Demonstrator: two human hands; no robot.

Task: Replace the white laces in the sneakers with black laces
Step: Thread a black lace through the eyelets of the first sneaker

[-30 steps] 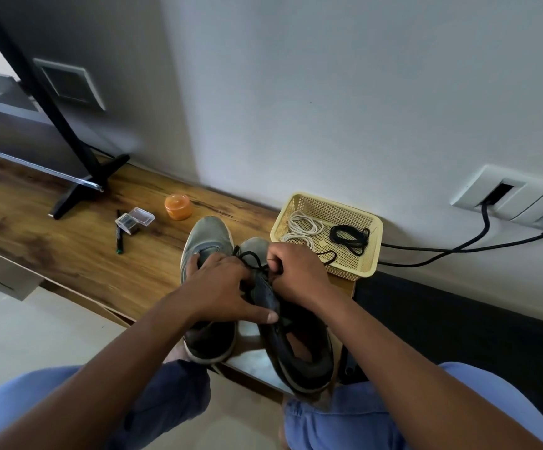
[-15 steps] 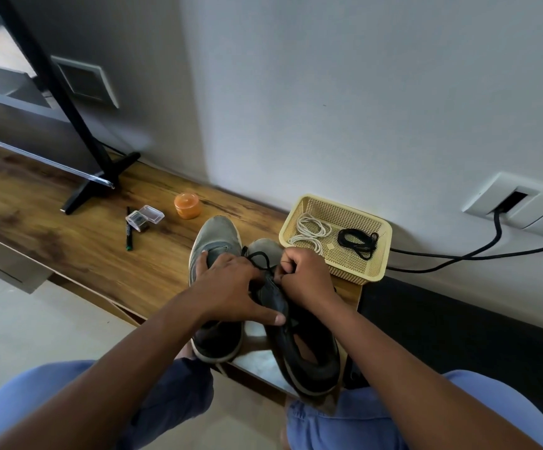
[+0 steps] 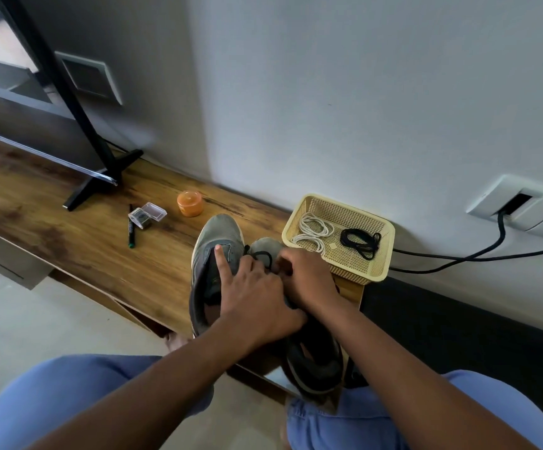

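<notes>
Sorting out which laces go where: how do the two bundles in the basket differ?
The white laces lie in the left part of the basket, in two loose coils; the black lace lies on the right as one tighter bundle. White takes up more room than black. Both rest loose and untouched.

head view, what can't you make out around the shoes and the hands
- Right shoe eyelets, head view: hidden under both hands.
- Right hand fingers: curled out of sight; grip on the black lace unclear.
- Pen markings: too small.
- Wall socket: cut off by the right edge.
</notes>
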